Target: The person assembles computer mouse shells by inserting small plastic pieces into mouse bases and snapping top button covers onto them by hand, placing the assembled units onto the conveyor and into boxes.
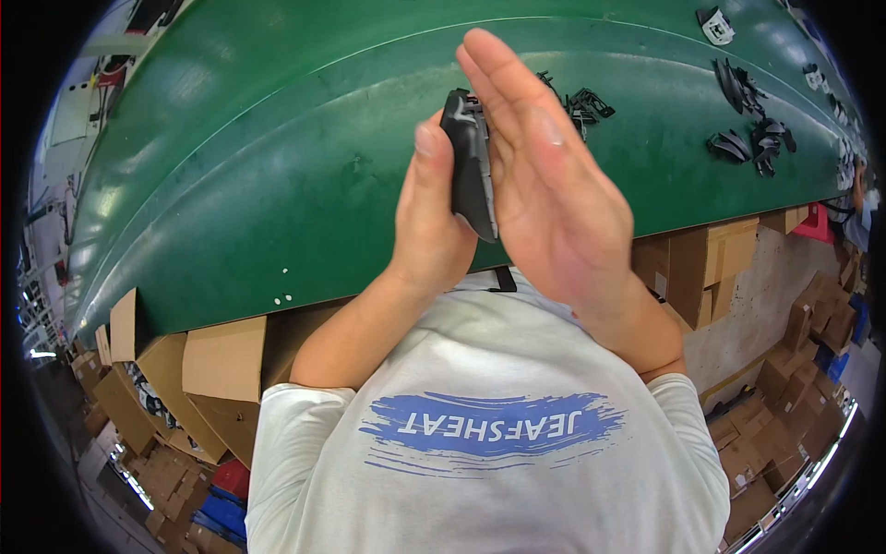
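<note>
Head view: person seen from above, both hands raised in front of the chest over a green conveyor belt (277, 166).
Part: dark grey moulded plastic piece (469, 166), curved shell shape with lighter detail near the top, held upright between the two hands, above the belt's near edge.
Left hand (429, 217): wrapped round the part's left side, thumb up along its edge, clamped on it.
Right hand (544, 185): flat, fingers straight and together, palm pressed against the part's right face; not curled round it.
Handling: looks light and stiff, a thin shell; smooth surface, likely a bit slippery; probably cracks or bends at thin edges if squeezed hard. Best hold is along the long side edges, as the left hand has it.
Belt items: scattered black plastic pieces (752, 138) far right, a smaller cluster (586, 106) just behind the right hand, well apart from the held part.
Surroundings: brown cardboard boxes (217, 369) below the belt edge on the left, more boxes (729, 258) on the right.
Person: white T-shirt (480, 480) with a blue print.
</note>
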{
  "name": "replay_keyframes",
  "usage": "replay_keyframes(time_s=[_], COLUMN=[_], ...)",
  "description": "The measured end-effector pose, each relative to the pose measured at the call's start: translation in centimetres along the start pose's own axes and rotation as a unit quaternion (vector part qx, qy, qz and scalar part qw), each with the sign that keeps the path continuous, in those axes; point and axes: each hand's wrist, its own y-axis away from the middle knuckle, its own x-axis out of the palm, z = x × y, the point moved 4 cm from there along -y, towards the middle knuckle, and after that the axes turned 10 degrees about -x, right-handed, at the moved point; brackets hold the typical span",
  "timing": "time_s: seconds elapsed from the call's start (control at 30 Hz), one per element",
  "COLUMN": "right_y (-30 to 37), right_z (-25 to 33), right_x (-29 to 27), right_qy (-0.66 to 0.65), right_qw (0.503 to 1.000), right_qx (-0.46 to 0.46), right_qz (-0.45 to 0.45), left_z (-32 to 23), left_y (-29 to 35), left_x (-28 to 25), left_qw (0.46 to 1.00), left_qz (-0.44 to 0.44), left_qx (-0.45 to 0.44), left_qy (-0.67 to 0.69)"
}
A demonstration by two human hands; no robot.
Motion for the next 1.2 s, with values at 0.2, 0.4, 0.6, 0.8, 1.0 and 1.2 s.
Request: replay_keyframes(time_s=[0.2,0.4,0.6,0.8,1.0,1.2], right_y=[1.0,1.2,1.4,2.2,5.5,6.6], right_z=[4.2,3.0,3.2,2.6,0.7,-0.6], right_x=[-1.5,0.8,1.2,-0.3,-4.1,-6.2], right_qy=[0.494,0.627,0.625,0.493,0.385,0.343], right_qw=[0.812,0.692,0.703,0.826,0.863,0.880], right_qx=[-0.251,-0.305,-0.289,-0.224,-0.291,-0.278], right_qz=[0.181,0.187,0.179,0.156,0.147,0.173], left_z=[-4.0,-3.9,-3.5,-5.5,-5.1,-3.7], left_y=[1.0,2.5,3.4,5.1,5.9,5.2], left_x=[0.4,1.0,1.4,1.4,3.9,3.1], left_qw=[0.976,0.982,0.991,0.924,0.866,0.896], left_qz=[0.090,0.144,0.114,0.088,0.075,0.076], left_qx=[-0.043,0.011,0.040,0.223,0.307,0.267], left_qy=[0.193,0.122,-0.049,-0.297,-0.387,-0.347])
